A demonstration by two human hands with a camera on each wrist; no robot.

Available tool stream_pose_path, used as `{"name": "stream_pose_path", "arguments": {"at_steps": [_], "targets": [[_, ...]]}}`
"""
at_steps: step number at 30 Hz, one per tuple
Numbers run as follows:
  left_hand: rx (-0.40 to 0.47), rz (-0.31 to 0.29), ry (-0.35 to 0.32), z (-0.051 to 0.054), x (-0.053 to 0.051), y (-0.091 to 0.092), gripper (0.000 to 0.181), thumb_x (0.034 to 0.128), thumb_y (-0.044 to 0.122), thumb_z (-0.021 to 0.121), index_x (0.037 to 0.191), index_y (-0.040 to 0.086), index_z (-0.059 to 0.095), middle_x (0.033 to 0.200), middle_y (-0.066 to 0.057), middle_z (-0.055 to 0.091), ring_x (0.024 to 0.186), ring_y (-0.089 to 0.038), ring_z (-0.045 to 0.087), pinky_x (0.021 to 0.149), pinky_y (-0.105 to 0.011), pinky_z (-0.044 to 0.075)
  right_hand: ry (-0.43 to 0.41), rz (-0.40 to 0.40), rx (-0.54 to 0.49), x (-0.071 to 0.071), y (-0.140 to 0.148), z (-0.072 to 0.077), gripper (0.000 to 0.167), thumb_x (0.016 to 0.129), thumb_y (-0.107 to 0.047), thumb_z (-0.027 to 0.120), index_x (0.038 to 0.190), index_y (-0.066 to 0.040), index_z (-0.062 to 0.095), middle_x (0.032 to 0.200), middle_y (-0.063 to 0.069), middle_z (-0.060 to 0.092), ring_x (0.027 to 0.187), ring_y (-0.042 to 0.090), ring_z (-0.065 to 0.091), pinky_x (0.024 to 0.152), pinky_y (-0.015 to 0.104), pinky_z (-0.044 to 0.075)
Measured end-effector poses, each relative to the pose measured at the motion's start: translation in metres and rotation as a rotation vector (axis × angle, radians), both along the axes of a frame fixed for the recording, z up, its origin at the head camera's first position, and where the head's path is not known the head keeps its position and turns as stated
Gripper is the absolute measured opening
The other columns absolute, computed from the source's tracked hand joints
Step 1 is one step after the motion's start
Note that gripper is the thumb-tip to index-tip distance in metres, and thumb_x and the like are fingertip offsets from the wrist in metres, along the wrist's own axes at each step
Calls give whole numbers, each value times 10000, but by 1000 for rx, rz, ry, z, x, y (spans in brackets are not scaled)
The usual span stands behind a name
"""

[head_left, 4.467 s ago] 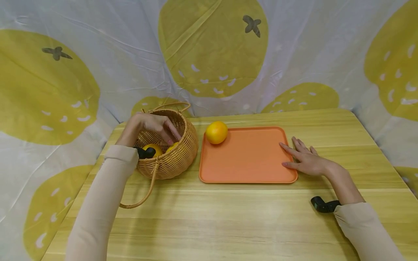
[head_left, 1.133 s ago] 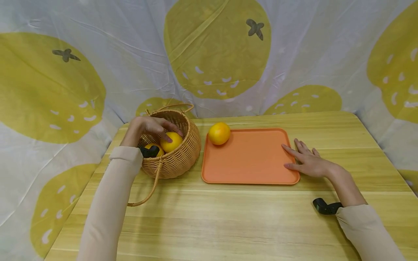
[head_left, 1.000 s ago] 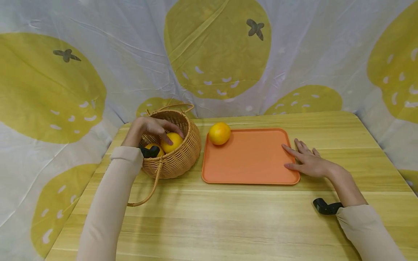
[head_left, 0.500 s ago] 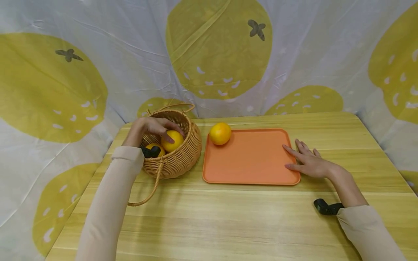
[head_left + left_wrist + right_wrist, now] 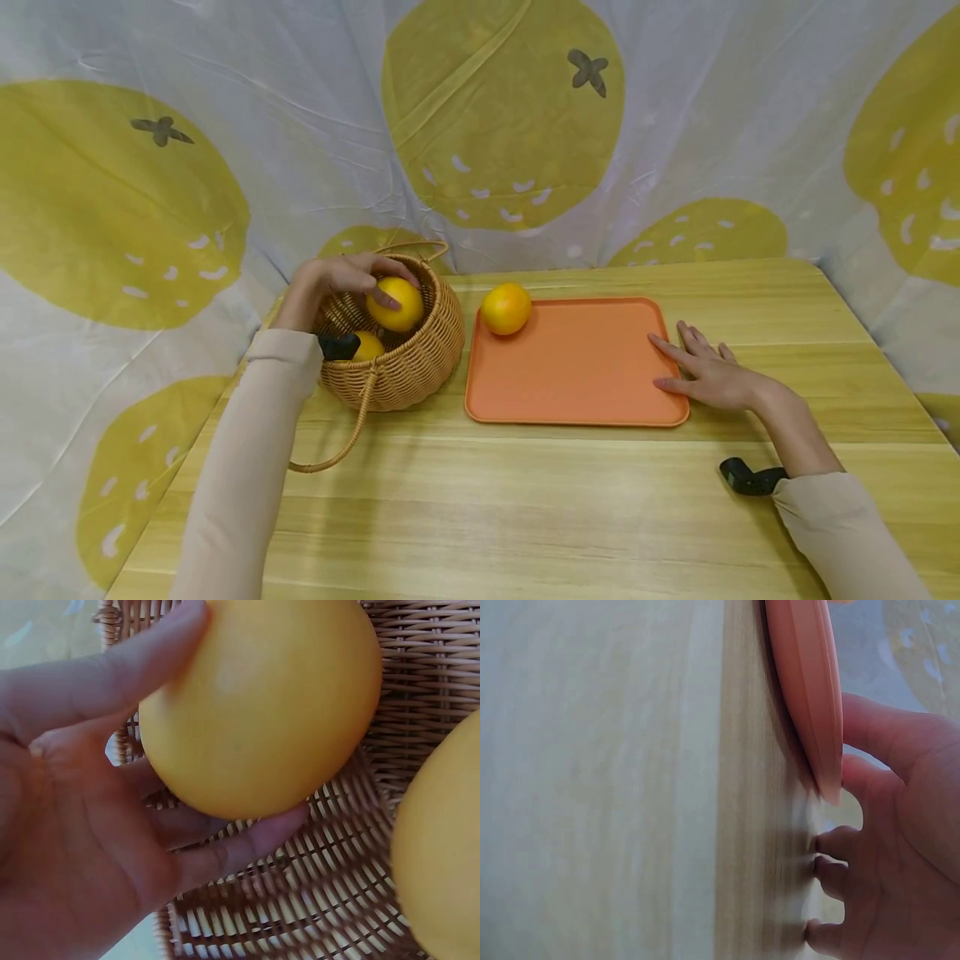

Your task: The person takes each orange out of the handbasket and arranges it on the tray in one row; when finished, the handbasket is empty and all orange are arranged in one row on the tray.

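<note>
In the head view my left hand (image 5: pixel 348 273) reaches into a wicker basket (image 5: pixel 420 371) and grips an orange (image 5: pixel 401 307) between thumb and fingers. The left wrist view shows the thumb on one side of this orange (image 5: pixel 262 712) and fingers curled along the other, with a gap of woven wall below. A second orange (image 5: pixel 368 347) lies lower in the basket, partly behind the black wrist camera. My right hand (image 5: pixel 708 375) is spread at the right edge of an orange-coloured tray (image 5: pixel 573 367). Its thumb and index finger touch the tray's rim; the other fingertips rest on the table.
Another orange (image 5: pixel 506 309) sits on the tray's far left corner. One basket handle (image 5: pixel 352 442) hangs down at the front, and the other handle (image 5: pixel 420 243) stands at the back. A fruit-printed curtain (image 5: pixel 675 125) hangs behind the wooden table (image 5: pixel 525 508).
Since earlier, my left hand has taken hold of an orange in the basket and lifted it slightly, away from the lower one. My right hand stays at the tray's edge.
</note>
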State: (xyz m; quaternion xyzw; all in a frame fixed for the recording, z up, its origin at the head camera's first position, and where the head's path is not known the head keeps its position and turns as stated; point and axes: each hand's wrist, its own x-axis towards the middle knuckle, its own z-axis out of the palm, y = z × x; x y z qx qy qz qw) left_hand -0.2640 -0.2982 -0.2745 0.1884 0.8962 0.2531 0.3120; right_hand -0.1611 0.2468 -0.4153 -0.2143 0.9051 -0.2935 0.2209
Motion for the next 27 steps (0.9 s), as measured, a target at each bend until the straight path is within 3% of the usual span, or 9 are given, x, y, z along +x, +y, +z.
{"name": "stream_pose_path", "arguments": {"at_steps": [7, 11, 15, 20, 23, 27], "targets": [[-17, -69, 54, 16, 4, 5, 468, 955, 170, 727, 1400, 82, 614, 1483, -119, 565, 1266, -255, 506, 1040, -364, 390, 10, -1, 6, 1, 2, -1, 843, 1029, -458, 604, 1665, -101, 181, 1673, 345, -152, 1536, 561, -150, 1124, 797, -129], [-12, -67, 59, 24, 7, 9, 477, 954, 174, 736, 1407, 96, 609, 1497, -114, 554, 1249, -247, 506, 1030, -365, 398, 7, -2, -1, 1, 2, -2, 843, 1030, -453, 604, 1665, -97, 179, 1672, 344, -156, 1534, 564, -153, 1124, 795, -134], [-13, -22, 93, 34, 14, 13, 504, 938, 181, 759, 1412, 97, 609, 1516, -139, 536, 1290, -283, 501, 1055, -419, 403, 3, -1, -4, 1, 3, -4, 842, 1032, -453, 602, 1665, -97, 175, 1671, 343, -162, 1534, 563, -158, 1124, 794, -135], [-17, 79, 152, 50, 25, 20, 540, 921, 165, 777, 1420, 59, 601, 1534, -185, 509, 1357, -342, 450, 1056, -476, 411, 4, 1, -3, 1, 2, -2, 841, 1032, -457, 600, 1664, -97, 179, 1671, 344, -163, 1535, 559, -158, 1123, 795, -136], [22, 134, 174, 56, 30, 24, 533, 927, 160, 770, 1423, 64, 601, 1553, -167, 493, 1339, -327, 461, 999, -425, 454, 3, 2, -2, 0, 1, -1, 844, 1031, -459, 600, 1664, -94, 178, 1671, 341, -167, 1536, 555, -163, 1124, 793, -144], [76, 220, 192, 62, 35, 32, 519, 941, 190, 755, 1431, 116, 600, 1498, -151, 529, 1146, -277, 533, 821, -328, 525, 3, 4, -2, -1, 1, -1, 847, 1030, -462, 600, 1664, -93, 177, 1671, 338, -173, 1537, 551, -168, 1124, 791, -152]]}}
